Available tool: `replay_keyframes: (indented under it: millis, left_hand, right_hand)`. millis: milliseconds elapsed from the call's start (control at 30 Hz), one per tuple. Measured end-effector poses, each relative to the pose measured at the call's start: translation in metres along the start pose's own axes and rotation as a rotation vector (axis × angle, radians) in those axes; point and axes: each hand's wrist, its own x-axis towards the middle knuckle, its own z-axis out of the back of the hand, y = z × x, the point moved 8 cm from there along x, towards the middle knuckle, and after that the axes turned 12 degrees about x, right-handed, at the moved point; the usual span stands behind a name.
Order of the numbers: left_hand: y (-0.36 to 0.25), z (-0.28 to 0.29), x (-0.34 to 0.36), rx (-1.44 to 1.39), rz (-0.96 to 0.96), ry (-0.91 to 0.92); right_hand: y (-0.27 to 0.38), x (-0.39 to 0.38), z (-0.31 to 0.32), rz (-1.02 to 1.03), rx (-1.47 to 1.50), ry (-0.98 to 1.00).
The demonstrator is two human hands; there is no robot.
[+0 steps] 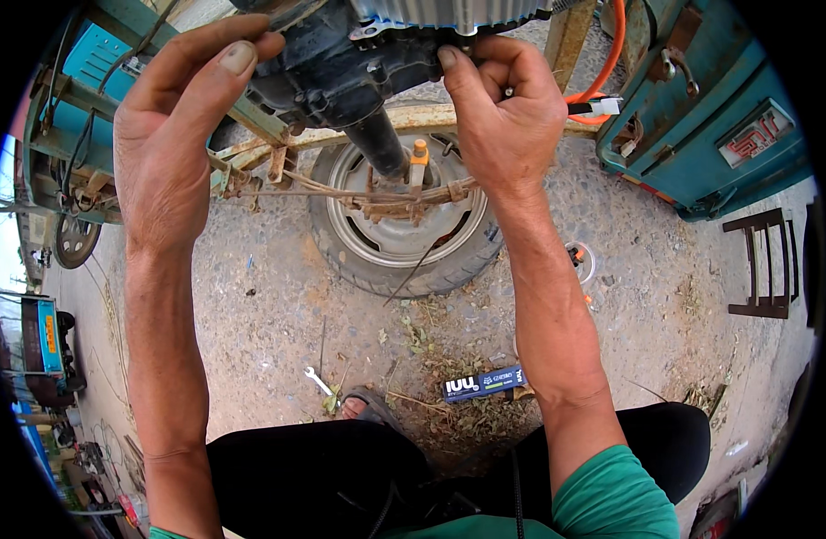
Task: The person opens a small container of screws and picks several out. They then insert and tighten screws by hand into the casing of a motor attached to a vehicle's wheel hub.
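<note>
Head view, upper middle: black housing [328, 72], silver finned casing [449, 11] joined over it; a dark tube [375, 144] runs down from the housing toward the wheel [404, 256], seen beyond and below

Left grip [175, 135], bare: at the housing's left side, thumb and fingers drawn close together, spacing narrow; whether anything is pinched, cannot tell

Right grip [512, 126], bare: just below the casing's lower edge, thumb raised beside a short metal post [466, 40], fingers curled, spacing narrow; a small round metal end [509, 92] shows among the fingers, whether held cannot be told

Right of the right grip: orange cable [618, 40], white connector [600, 107], teal panel [692, 117] with fittings

On the ground: open-end wrench [318, 381], left of a sandalled foot [368, 409]; blue and white box [481, 384], lying among dry leaves [467, 422]; dark slatted frame [762, 265], far right; clear round container [591, 264], partly behind the right forearm
</note>
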Motion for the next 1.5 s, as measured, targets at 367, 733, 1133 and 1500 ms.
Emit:
replay_keyframes:
  millis: [367,733,1133,1500]
  left_hand:
    - [-0.003,-0.001,0.000,-0.065,0.023,-0.045]
    - [-0.005,-0.005,-0.003,-0.053,0.052,-0.009]
    - [-0.014,-0.156,-0.043,-0.967,0.730,0.294]
    - [-0.040,-0.213,-0.029,-1.859,0.866,-0.073]
  right_hand:
    - [-0.007,0.000,0.004,-0.009,0.060,-0.051]
    - [-0.006,-0.002,0.002,0.040,0.053,-0.028]
    - [0.007,0.013,0.008,-0.243,0.023,0.223]
    - [0.002,0.034,0.011,-0.573,-0.098,0.550]
